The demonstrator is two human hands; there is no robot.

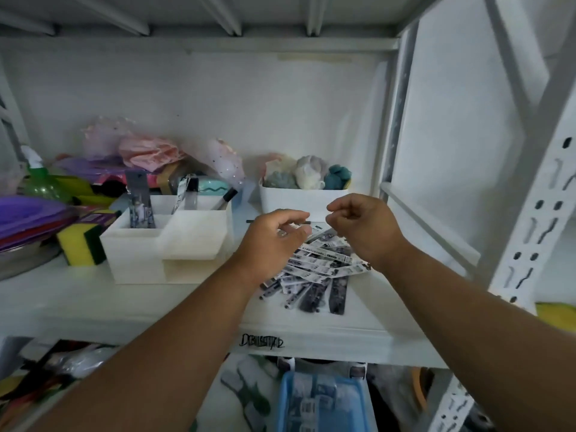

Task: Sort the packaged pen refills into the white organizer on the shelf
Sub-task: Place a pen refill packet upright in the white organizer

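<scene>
A pile of packaged pen refills [321,269], black-and-white strips, lies on the white shelf right of centre. My left hand [271,241] reaches over the pile's far end, and its curled fingers and thumb pinch the tip of one packaged refill [314,228]. My right hand [361,226] hovers just above the pile's right side, fingers loosely curled, with nothing visible in it. The white organizer [140,247] stands to the left. One dark package [139,204] stands upright in its left compartment and another package [184,190] leans in a rear one.
A white bin [299,198] of bundled items stands behind the pile. A yellow-green sponge [81,243], purple plates [28,213] and a spray bottle [39,176] crowd the left. A shelf upright [530,232] rises at the right. A blue tray [324,400] sits on the shelf below.
</scene>
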